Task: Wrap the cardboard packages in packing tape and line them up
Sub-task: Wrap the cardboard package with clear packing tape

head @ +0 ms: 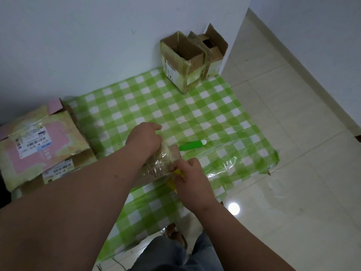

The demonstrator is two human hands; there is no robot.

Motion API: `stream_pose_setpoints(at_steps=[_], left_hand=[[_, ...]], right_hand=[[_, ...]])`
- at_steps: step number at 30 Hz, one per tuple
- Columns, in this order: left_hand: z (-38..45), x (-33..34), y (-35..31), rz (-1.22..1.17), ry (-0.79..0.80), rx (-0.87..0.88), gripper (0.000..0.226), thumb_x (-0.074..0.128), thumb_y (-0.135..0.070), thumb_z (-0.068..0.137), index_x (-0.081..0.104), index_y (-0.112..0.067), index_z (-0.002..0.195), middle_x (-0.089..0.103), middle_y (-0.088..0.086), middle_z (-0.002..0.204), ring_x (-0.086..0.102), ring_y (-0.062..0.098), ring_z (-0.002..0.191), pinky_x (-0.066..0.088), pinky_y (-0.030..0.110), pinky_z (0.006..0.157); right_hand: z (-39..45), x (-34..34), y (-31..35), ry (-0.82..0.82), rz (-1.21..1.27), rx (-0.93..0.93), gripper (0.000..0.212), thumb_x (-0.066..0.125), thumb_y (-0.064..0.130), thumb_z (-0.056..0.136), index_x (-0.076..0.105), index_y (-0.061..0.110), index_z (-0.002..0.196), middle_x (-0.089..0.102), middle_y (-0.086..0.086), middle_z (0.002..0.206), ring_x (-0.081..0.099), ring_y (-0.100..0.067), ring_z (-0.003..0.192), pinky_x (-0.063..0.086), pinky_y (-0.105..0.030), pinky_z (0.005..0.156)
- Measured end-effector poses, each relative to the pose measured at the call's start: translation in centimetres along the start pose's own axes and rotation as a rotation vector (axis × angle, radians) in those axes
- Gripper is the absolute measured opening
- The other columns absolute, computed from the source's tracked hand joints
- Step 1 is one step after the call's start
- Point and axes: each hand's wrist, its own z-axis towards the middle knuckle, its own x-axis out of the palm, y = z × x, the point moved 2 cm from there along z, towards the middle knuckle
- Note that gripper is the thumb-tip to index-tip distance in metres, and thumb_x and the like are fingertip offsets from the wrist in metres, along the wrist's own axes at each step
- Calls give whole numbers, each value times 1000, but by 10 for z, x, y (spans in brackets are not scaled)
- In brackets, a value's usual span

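At the centre of the frame a small cardboard package (162, 163), already glossy with clear packing tape, is lying on the worktop (195, 106), which is wearing a green-and-white checked cover. The left hand (144, 137) is resting over the package's far end, fingers curled down onto it, so its grip is grasping the package. The right hand (189, 173) is sitting at the package's near right corner, its grip pinching a yellowish tape roll (175, 178) that is mostly hidden beneath the fingers; whether the tape is touching the cardboard there is hard to tell.

Just to the right of the package a green-handled cutter (192, 145) is lying flat on the cover, apart from both hands. In the upper middle of the frame two open taped boxes (183, 63) are standing side by side against the white wall. At the left edge a pink-and-yellow taped parcel (39, 145) is leaning on top of another labelled box (58, 170). Pale floor tiles (293, 133) are filling the right side.
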Motion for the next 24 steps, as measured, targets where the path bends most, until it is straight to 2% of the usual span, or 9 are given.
stream_pose_setpoints(at_steps=[2,4,7,10,13,16,19,21,24], left_hand=[[-10,-2,0,-39,-60,33,25,57,-23,96,64,-22,120,66,6,112,58,24,97,42,29,77],[-23,-3,1,-81,-90,115,22,48,-25,100,64,-19,113,69,5,105,61,26,98,47,34,81],[-46,-3,10,-94,-17,213,23,52,-40,97,65,-26,110,67,-10,98,62,15,94,48,31,83],[-50,-1,20,-105,77,178,46,68,-47,86,61,-29,128,63,-13,112,57,3,99,47,28,92],[-43,-4,16,-134,98,126,53,73,-47,82,61,-28,129,65,-8,119,61,9,107,48,34,98],[-39,-1,17,-139,88,124,55,75,-48,79,62,-27,128,65,-6,119,62,14,108,49,38,98],[-44,3,19,-60,-15,177,53,69,-50,83,61,-28,130,64,-7,122,59,15,110,46,31,93],[-48,6,19,83,-65,243,54,59,-52,90,54,-28,137,56,-6,136,51,19,121,41,34,98],[-53,10,23,223,26,237,65,45,-58,93,31,-33,151,38,-7,153,33,23,137,23,42,111]], right_hand=[[1,0,-1,-9,-1,5,18,58,19,91,60,32,103,40,6,102,57,-20,78,51,-35,69],[2,0,-2,-16,25,22,17,59,19,91,62,32,103,41,6,101,56,-19,79,51,-34,70],[4,0,-4,-16,65,41,15,62,20,91,64,31,101,39,9,96,54,-15,76,49,-31,71],[5,0,-5,-5,91,44,12,62,23,92,64,33,98,38,13,93,53,-9,76,46,-28,70],[7,1,-4,-4,98,34,7,59,29,94,58,35,97,42,12,96,52,-4,75,44,-23,65],[10,-1,-5,-14,64,74,16,55,31,96,57,29,112,48,4,106,56,-14,86,50,-36,76],[12,-1,-7,19,-16,100,30,51,29,98,59,29,126,47,-2,110,57,-23,95,50,-39,85],[14,0,-5,46,-57,87,30,49,29,99,64,27,125,46,-3,105,57,-25,95,49,-38,86],[16,-1,-6,92,-81,82,28,48,29,100,67,21,119,45,-5,101,56,-27,92,48,-36,85]])
